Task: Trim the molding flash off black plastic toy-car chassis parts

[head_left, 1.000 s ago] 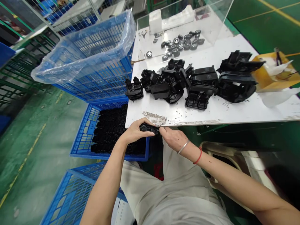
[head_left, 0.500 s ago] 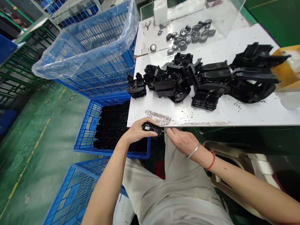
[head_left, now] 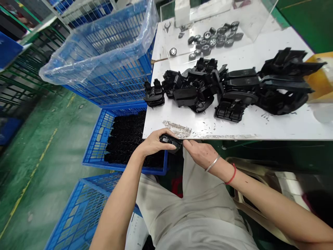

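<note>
My left hand point(head_left: 155, 143) is closed around a black moulded plastic part point(head_left: 170, 140), thumb along its near side, just off the front edge of the table. Against the right end of that part my right hand point(head_left: 201, 152) is closed, its fingertips pinching a thin metal tool that is mostly hidden by the fingers. Beyond both hands lies a heap of similar black plastic parts point(head_left: 194, 86) on the white table point(head_left: 281, 126). One smaller black part point(head_left: 154, 93) sits at the heap's left end.
Small wheels point(head_left: 212, 42) lie by a clear plastic sheet at the back. Left of the table, a plastic-lined blue crate point(head_left: 109, 76) stands behind a lower blue crate point(head_left: 91, 144) filled with black parts. Another blue crate point(head_left: 78, 211) is near my left arm. Black shavings point(head_left: 208, 125) dot the table.
The view has shifted slightly. Both hands keep their hold at the table edge; my right fingertips are now closer against the part, and less of the thin tool shows.
</note>
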`<state>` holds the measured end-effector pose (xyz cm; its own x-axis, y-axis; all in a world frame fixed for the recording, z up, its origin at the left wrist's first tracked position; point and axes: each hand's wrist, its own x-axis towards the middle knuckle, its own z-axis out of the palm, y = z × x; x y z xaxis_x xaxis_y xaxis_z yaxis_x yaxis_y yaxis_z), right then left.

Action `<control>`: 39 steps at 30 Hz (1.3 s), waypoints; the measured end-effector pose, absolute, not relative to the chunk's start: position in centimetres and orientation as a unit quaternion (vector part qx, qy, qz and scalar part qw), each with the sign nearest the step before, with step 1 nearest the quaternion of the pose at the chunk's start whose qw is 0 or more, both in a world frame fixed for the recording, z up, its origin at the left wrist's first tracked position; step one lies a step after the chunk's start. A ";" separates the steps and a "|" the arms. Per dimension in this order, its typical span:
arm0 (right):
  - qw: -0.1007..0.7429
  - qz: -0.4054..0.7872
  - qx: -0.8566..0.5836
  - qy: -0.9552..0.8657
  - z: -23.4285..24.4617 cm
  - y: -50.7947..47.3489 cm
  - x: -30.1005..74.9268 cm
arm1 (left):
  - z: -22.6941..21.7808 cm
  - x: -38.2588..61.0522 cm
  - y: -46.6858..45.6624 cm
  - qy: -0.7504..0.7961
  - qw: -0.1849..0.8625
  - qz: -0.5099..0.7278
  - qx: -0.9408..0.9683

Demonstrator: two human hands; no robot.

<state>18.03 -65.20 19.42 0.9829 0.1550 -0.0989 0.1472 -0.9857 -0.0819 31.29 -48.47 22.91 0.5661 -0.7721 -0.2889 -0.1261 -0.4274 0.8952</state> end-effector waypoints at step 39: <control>0.375 0.067 -0.919 -0.101 18.0 -68.0 18.1 | 23.8 31.7 -48.9 -0.248 0.453 -0.406 0.754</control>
<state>18.08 -68.00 17.95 0.9705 0.2362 -0.0478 0.1354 -0.6986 -0.7026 31.69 -48.85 23.78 0.5482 -0.7408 -0.3881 -0.0061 -0.4676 0.8839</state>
